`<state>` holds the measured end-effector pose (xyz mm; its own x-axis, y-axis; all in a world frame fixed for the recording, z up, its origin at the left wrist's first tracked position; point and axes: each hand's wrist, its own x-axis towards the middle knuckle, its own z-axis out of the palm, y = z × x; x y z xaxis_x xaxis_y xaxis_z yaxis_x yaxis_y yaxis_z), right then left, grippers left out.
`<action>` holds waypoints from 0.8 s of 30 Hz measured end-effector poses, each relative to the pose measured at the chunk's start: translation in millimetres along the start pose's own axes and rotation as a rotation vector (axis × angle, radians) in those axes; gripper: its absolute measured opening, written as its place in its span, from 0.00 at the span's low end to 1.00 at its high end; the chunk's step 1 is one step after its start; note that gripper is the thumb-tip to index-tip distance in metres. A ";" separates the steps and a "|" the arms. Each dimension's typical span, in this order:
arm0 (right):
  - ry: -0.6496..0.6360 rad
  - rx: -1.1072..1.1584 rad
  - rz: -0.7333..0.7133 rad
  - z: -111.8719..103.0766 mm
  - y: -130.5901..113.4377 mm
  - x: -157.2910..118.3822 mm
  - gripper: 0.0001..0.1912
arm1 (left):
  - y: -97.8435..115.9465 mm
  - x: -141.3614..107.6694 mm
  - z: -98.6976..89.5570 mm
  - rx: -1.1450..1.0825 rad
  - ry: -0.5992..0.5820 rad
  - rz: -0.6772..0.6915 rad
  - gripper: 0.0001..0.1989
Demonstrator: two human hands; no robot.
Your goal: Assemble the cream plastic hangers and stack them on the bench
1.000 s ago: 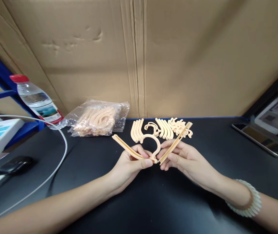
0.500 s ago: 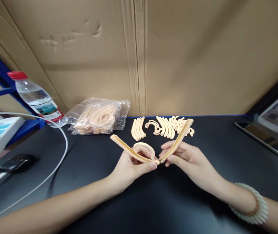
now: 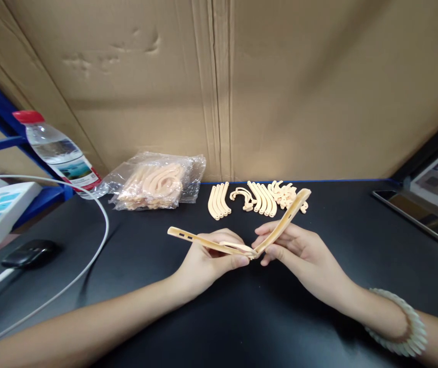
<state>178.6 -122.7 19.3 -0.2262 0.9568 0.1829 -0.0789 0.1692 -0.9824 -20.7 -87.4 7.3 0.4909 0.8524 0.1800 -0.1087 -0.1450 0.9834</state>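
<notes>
My left hand [image 3: 207, 265] is closed on a beige plastic hanger arm [image 3: 188, 237] with slots along its inner channel. A curved hanger hook [image 3: 237, 246] lies along that arm, its end at the joint by my left thumb. Between the thumb and fingers of my right hand [image 3: 306, 258] is a second hanger arm [image 3: 288, 215], which slants up and away to the right. The inner ends of both arms meet in a shallow V above the table; whether they are locked together I cannot tell.
Behind my hands lie a row of hanger arms [image 3: 219, 201], another row [image 3: 262, 199], loose hooks [image 3: 244, 193] and small pieces [image 3: 280, 190]. A plastic bag of parts [image 3: 157, 184], a bottle [image 3: 60, 151], a black mouse-like device [image 3: 30, 254] and a white cable [image 3: 106, 225] are leftward. A phone-like slab [image 3: 418, 217] lies right.
The left hanger arm has turned so its slotted channel shows, and the hook has tipped from standing up to nearly flat. The inner ends of the two arms have come together.
</notes>
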 end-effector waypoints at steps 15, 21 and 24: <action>-0.034 0.051 0.081 4.8 3.1 -0.9 0.06 | 9.2 1.0 5.7 -0.125 -0.074 -0.095 0.07; 0.001 0.022 0.052 7.9 2.1 -2.3 0.03 | 9.5 0.9 6.6 -0.151 -0.061 -0.114 0.06; 0.020 0.014 0.038 9.1 3.8 -2.4 0.03 | 8.2 -0.1 8.3 -0.164 -0.035 -0.138 0.05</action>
<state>170.0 -126.5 15.5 -0.2100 0.9670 0.1446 -0.0840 0.1295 -0.9880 -14.5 -92.8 15.6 0.5405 0.8400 0.0471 -0.1759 0.0582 0.9827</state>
